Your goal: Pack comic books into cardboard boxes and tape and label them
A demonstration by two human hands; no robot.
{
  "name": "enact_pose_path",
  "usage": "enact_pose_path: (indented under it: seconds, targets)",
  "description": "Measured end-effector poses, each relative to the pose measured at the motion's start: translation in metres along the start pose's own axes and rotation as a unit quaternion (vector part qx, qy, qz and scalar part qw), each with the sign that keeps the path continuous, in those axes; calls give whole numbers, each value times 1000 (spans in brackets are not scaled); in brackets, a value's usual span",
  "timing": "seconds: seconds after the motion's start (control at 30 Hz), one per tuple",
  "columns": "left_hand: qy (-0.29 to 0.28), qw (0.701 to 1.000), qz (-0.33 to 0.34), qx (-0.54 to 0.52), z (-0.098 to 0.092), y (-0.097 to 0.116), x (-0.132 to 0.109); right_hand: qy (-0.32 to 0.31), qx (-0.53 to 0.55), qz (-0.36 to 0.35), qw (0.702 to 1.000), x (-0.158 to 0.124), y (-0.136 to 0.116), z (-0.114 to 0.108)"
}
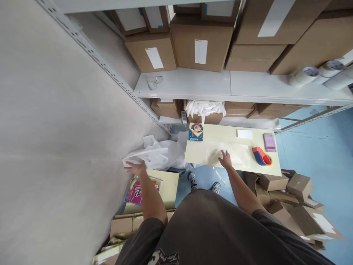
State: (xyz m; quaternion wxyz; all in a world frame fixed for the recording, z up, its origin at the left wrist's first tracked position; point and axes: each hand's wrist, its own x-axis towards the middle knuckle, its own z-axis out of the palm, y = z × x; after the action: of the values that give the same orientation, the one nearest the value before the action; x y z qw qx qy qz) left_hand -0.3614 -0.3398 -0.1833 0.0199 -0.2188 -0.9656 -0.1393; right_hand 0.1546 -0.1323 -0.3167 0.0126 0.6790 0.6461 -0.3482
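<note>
My left hand [136,168] reaches out to the left with fingers stretched apart, at the near edge of a heap of white foam or plastic packaging sheets [154,152]. Whether it touches them I cannot tell. My right hand [225,159] is over the cream table [215,134], fingers spread and nothing held. Beneath it lies a thin translucent sheet [239,151]. A blue booklet with a picture [195,131] is at the table's far left corner. Toward the right are a white box or card stack [244,133], a red and blue tape dispenser [260,156] and a purple packet [269,142].
Shelves [187,82] ahead hold cardboard boxes [201,46], white rolls [305,76] and glasses [154,81]. White bags [205,108] lie on the lower shelf. A side table [169,184] carries colourful printed packages [135,192]. Cartons [300,206] pile up at right; a wall [68,147] bounds the left.
</note>
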Motion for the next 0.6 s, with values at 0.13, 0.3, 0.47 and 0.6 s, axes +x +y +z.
enact_pose_path:
  seconds: [0.13,0.3,0.47,0.6]
  targets:
    - [-53,999,14,0,27,28,-19,-45,-27,-42,998,-4,-32,17]
    - [-303,915,253,-84,107,138,-65,-107,-56,-53,991,3,-55,29]
    - [-442,842,309,-19,167,193,-102,-131,-63,2,989,11,-62,27]
    - [-412,856,309,-37,188,201,-98,-56,-2,-22,998,25,-88,25]
